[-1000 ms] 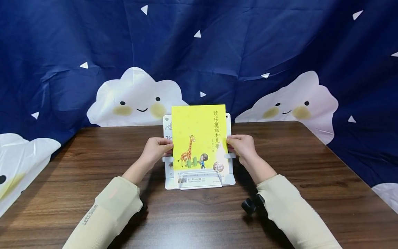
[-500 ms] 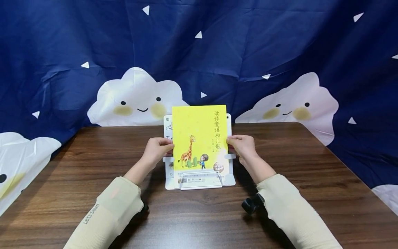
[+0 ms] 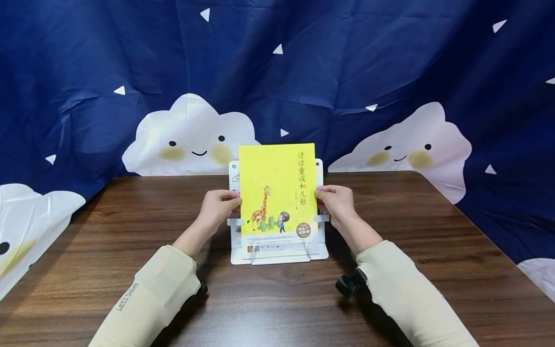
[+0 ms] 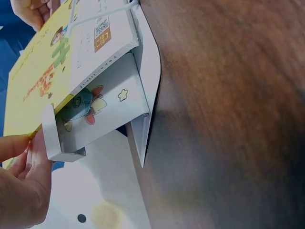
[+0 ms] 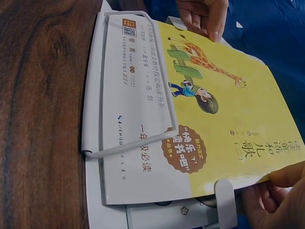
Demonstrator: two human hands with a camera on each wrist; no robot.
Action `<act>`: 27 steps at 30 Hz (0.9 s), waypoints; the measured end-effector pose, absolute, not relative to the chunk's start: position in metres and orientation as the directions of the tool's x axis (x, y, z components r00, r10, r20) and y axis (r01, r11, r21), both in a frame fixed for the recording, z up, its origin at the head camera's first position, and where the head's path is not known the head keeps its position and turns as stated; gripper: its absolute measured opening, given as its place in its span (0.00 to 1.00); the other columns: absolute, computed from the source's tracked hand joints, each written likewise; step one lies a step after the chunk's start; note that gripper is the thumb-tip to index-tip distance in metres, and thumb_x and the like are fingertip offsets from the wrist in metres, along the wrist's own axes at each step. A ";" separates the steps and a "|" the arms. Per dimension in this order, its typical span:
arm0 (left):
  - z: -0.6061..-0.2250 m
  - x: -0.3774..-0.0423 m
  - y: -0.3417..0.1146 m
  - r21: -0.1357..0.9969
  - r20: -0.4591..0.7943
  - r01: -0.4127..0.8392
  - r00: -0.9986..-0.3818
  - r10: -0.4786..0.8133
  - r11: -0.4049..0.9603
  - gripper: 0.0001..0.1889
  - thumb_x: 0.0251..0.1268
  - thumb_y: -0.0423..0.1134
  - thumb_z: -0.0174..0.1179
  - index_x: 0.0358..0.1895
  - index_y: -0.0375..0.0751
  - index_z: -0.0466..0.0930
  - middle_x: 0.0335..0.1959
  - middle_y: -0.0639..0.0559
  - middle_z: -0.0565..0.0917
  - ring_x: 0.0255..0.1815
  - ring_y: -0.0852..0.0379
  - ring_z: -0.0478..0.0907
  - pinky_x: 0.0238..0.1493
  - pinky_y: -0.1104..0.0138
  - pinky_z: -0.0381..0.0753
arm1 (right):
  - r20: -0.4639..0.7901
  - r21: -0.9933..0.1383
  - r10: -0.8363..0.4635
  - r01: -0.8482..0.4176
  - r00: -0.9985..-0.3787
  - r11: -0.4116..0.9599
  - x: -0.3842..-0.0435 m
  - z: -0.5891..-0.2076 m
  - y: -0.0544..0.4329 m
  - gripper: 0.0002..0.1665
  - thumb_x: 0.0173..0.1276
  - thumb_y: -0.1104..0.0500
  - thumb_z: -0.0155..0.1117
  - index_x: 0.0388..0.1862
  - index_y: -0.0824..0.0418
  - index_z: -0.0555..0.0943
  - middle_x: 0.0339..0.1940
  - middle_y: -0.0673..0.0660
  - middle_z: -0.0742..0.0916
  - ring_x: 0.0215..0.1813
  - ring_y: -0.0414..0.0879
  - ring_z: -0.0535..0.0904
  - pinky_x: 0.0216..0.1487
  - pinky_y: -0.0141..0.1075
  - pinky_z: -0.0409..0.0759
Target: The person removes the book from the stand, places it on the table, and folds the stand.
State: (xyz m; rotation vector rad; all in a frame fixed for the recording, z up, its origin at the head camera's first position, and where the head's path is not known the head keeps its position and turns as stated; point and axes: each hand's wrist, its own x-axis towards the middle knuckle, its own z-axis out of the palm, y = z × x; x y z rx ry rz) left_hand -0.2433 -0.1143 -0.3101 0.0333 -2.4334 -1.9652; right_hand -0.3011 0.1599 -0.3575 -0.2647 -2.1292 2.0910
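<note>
A yellow book with a giraffe and a child on its cover stands upright on a white book stand. My left hand pinches the book's left edge between thumb and fingers. At the opposite edge my right hand pinches it the same way. The stand's wire holder crosses in front of the lower cover. White side clips stick out from the stand just below each hand. Behind the book, drawings on the stand's back plate show in part; the rest is hidden.
The stand rests on a dark wooden table. A blue curtain with white smiling clouds hangs behind the table's far edge. Black wrist-camera mounts sit under the cream sleeves.
The book has risen slightly in the stand, and its lower printed strip shows more above the wire. Both hands have moved up a little with it, still gripping its edges.
</note>
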 end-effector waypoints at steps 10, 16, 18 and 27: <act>-0.303 -0.246 -0.115 0.983 -0.008 -0.014 -0.999 -0.032 0.183 0.10 0.56 0.28 0.54 0.41 0.26 0.75 0.35 0.37 0.77 0.26 0.53 0.76 0.32 0.64 0.78 | -0.076 -0.988 0.270 0.109 -0.960 0.112 -0.251 -0.291 0.129 0.13 0.58 0.68 0.55 0.41 0.74 0.76 0.39 0.65 0.78 0.34 0.47 0.76 0.42 0.41 0.75; -0.299 -0.248 -0.116 0.984 -0.002 -0.008 -1.000 -0.031 0.178 0.10 0.56 0.28 0.54 0.41 0.26 0.75 0.35 0.38 0.76 0.26 0.54 0.76 0.35 0.61 0.77 | -0.056 -0.990 0.289 0.091 -0.956 0.108 -0.255 -0.287 0.128 0.12 0.57 0.68 0.55 0.39 0.74 0.76 0.37 0.63 0.79 0.32 0.46 0.77 0.39 0.41 0.76; -0.297 -0.249 -0.116 0.987 0.006 0.000 -0.999 -0.033 0.162 0.10 0.56 0.28 0.53 0.41 0.25 0.75 0.36 0.37 0.76 0.26 0.54 0.76 0.36 0.60 0.77 | -0.049 -0.991 0.290 0.082 -0.956 0.101 -0.256 -0.286 0.128 0.11 0.57 0.69 0.56 0.39 0.74 0.76 0.37 0.64 0.79 0.32 0.47 0.77 0.38 0.40 0.76; -0.292 -0.252 -0.116 0.987 0.043 0.035 -0.998 -0.045 0.154 0.10 0.56 0.27 0.53 0.41 0.25 0.75 0.36 0.37 0.76 0.27 0.55 0.75 0.35 0.61 0.77 | -0.031 -0.995 0.271 0.055 -0.962 0.080 -0.258 -0.276 0.127 0.12 0.58 0.70 0.55 0.40 0.76 0.75 0.37 0.64 0.77 0.32 0.47 0.76 0.41 0.39 0.75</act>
